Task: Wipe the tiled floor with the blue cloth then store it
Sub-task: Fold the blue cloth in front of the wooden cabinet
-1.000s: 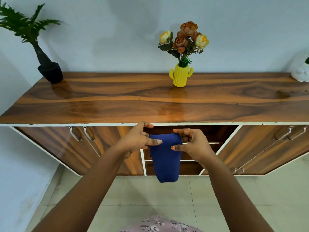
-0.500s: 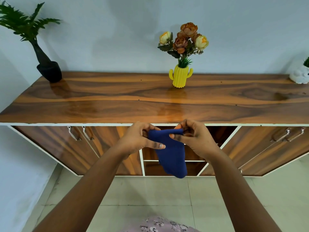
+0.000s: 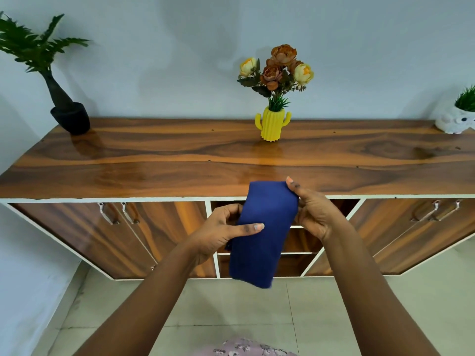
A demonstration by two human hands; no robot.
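Blue cloth [image 3: 262,232]: folded into a long strip; held up in the air between both hands, in front of the sideboard's open middle section; its top edge overlaps the near edge of the table top, its bottom end hangs free above the tiled floor [image 3: 334,309]
Left hand [image 3: 218,235]: on the cloth's left edge about midway down; thumb laid flat across the front, fingers [image 3: 232,210] curled behind; clamped on the cloth
Right hand [image 3: 312,214]: on the cloth's upper right corner; one fingertip raised above the top edge, the rest closed on the right edge; clamped on the cloth
Sideboard [image 3: 180,160]: glossy wood-grain table top with white edging; closed doors with metal handles at left and right; open shelves in the middle, behind the cloth
Cactus-shaped yellow vase [image 3: 272,124]: far centre of the table, holding orange and cream flowers
Black potted plant [image 3: 70,116]: far left corner of the table
White owl planter [image 3: 455,122]: far right edge, partly cut off
Floral garment [image 3: 246,349]: at the near bottom edge
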